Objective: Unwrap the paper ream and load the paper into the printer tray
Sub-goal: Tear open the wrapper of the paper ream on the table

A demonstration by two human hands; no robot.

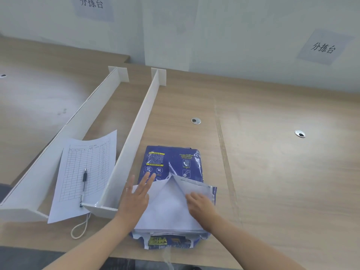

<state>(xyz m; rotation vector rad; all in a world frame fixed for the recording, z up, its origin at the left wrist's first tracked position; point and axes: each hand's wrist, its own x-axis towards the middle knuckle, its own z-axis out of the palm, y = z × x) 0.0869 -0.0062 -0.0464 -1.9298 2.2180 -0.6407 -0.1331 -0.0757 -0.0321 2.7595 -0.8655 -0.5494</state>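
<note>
A paper ream in a blue printed wrapper [171, 162] lies on the wooden table near its front edge. The wrapper is torn open along the near half, and white sheets [167, 209] show through the gap. My left hand [137, 195] rests flat with spread fingers on the ream's left side. My right hand [200, 206] grips the wrapper's right flap [196, 189], which is peeled outward. The torn near end of the wrapper [167, 241] hangs at the table's edge. No printer or tray is in view.
Two long white dividers [136, 133] [64, 133] run back from the table's front on the left. Between them lies a printed form [85, 172] with a pen [83, 188] on a cord. Two cable grommets [195, 121] [300, 133] sit to the right.
</note>
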